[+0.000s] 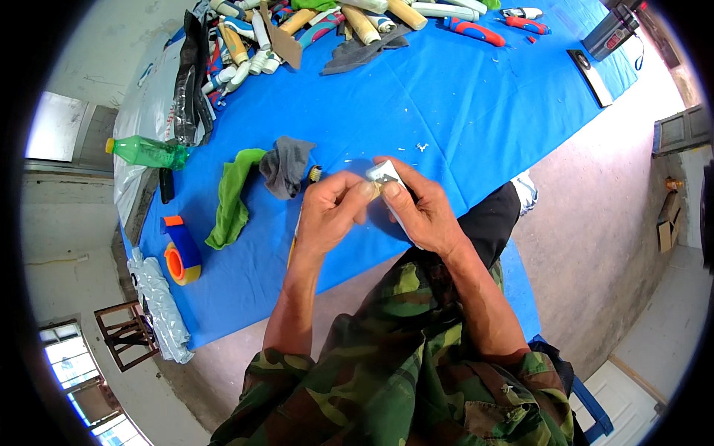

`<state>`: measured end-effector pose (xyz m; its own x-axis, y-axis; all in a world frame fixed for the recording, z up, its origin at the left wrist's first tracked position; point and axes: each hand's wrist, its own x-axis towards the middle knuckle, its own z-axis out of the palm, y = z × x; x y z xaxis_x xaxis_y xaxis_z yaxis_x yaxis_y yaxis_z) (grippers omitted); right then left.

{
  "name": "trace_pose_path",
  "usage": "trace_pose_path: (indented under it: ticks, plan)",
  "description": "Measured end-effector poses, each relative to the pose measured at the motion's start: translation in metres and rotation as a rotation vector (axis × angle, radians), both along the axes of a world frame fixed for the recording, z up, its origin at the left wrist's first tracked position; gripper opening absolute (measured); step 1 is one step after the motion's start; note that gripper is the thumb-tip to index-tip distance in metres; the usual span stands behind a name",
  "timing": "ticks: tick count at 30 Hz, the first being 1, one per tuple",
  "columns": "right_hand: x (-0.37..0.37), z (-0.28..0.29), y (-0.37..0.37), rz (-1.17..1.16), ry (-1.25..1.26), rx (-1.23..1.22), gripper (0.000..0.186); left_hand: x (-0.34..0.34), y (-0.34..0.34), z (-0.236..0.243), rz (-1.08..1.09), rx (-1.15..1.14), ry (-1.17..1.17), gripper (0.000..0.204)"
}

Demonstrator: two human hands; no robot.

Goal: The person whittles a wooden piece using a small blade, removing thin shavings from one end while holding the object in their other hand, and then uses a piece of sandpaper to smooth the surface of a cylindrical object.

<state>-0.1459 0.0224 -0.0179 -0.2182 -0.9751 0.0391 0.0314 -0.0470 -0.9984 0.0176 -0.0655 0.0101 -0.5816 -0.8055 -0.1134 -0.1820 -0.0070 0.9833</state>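
Both my hands are raised close together near the front edge of the blue cloth. My right hand (425,215) is closed around a white, flat, oblong piece (393,169) with a dark patch near its top, its thumb on the face. My left hand (332,207) is closed, its thumb and fingers pinching at the same piece's left side, where a small pale yellowish bit shows, too small to make out. Just behind my left hand lies a brush (315,173) with a pale handle, partly hidden. A grey cloth (286,165) and a green cloth (234,197) lie to its left.
On the blue-covered table (506,119) are a heaped pile of handles (260,37), red-blue tools (476,31), a dark flask (610,33), a green bottle (152,152), a tape dispenser (182,253) and plastic packaging (160,305). A wooden frame (123,334) stands at the left.
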Motion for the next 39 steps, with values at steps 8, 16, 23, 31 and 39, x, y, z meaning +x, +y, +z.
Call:
trace_pose_path:
  ticks: [8,16,23,31,39]
  plan:
    - [0.001,0.002,0.0,0.004,-0.043,-0.013,0.042,0.001,0.002,-0.001,0.003,-0.009,0.012,0.025]
    - [0.003,0.002,-0.001,-0.054,-0.004,-0.015,0.04,0.0,0.005,-0.001,0.038,-0.005,0.026,0.026]
    - [0.003,0.002,-0.002,-0.087,0.0,0.012,0.051,-0.004,0.005,-0.002,0.08,0.012,0.082,0.024]
    - [0.0,0.001,0.001,-0.079,-0.126,0.084,0.044,-0.001,0.003,-0.001,0.229,0.196,0.148,0.021]
    - [0.0,-0.006,0.003,-0.078,-0.103,0.022,0.048,-0.005,0.01,0.01,0.112,0.121,0.037,0.021]
